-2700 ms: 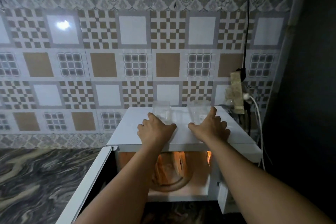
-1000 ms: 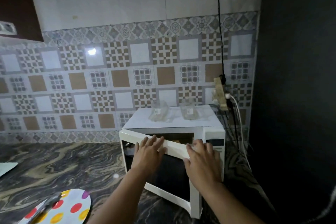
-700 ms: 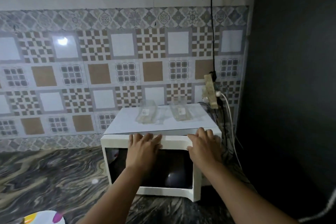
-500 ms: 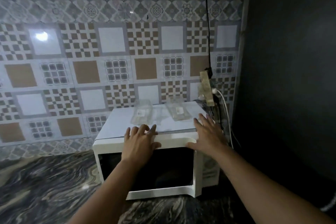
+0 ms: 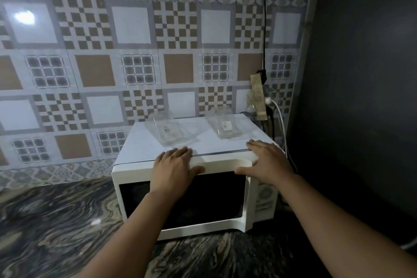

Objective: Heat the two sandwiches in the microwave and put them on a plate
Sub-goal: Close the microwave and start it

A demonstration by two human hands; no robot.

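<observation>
The sandwiches cannot be seen; the microwave [image 5: 194, 189] stands on the marbled counter [image 5: 52, 221] against the tiled wall with its dark door [image 5: 182, 201] shut or very nearly so, and judging by the task they are likely behind that door; the control panel [image 5: 266, 196] runs down the right end of the front, directly below the right hand [image 5: 266, 162], which lies flat and open over the top right corner, gripping nothing; the left hand [image 5: 173, 167] rests spread on the door's upper edge, further from the controls, also empty; so the right hand seems the nearer one for setting the heat; two clear empty packs [image 5: 167, 131] sit on top.
</observation>
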